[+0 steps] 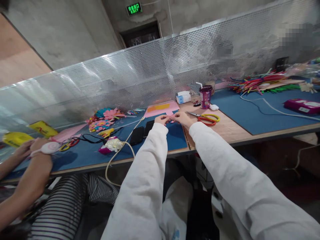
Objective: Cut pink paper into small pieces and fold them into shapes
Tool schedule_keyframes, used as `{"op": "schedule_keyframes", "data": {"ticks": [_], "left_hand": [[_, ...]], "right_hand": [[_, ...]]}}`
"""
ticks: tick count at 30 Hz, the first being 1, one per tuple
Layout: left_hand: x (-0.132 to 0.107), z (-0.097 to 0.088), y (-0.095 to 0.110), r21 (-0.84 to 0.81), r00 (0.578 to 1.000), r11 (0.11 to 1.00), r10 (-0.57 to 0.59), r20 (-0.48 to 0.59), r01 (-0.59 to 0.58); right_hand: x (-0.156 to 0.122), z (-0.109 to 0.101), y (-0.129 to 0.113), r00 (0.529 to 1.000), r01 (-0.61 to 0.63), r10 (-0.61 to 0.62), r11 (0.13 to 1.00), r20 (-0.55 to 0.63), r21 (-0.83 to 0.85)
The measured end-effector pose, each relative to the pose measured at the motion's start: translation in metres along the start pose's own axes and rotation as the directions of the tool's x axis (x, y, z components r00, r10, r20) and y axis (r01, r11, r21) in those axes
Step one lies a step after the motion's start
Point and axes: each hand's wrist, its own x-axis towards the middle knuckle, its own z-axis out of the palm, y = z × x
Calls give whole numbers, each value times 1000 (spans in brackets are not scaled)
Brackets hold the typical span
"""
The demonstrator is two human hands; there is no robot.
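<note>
Both hands meet above the near middle of the table, over a blue mat. My left hand has its fingers closed in a pinch, and my right hand pinches from the other side. Between the fingertips is something small and pinkish, too small to name. Small pink bits lie just under the fingers. Directly behind the hands is a pink paper sheet with an orange piece on it. To the right of my right hand lie scissors with red and yellow handles.
Dark phones and a cable lie left of my hands. A purple cup with a straw and a tissue pack stand behind. Paper flowers sit further left, near a co-worker's arms. Colourful pipe cleaners lie far right.
</note>
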Motion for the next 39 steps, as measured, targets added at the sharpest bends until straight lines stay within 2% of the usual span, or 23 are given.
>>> {"op": "schedule_keyframes", "data": {"ticks": [7, 12, 19, 25, 31, 39], "left_hand": [[-2, -1, 2, 36, 1000, 999, 16, 11, -16], [-1, 0, -1, 40, 999, 999, 36, 3, -36], [-1, 2, -2, 45, 999, 998, 37, -2, -37], [-3, 2, -1, 50, 998, 997, 58, 12, -58], [-5, 3, 1, 40, 999, 998, 40, 7, -40], [-8, 4, 4, 53, 998, 997, 57, 31, -59]], "right_hand": [[-2, 1, -1, 999, -18, 19, 999, 28, -29], [-3, 0, -2, 1000, 11, -11, 998, 9, -54], [1, -2, -2, 1000, -13, 17, 987, 19, -158], [1, -1, 1, 998, -9, 18, 989, 54, -146], [-2, -1, -4, 999, 2, 4, 991, 43, -133], [-2, -4, -7, 999, 4, -12, 967, -31, -253]]}}
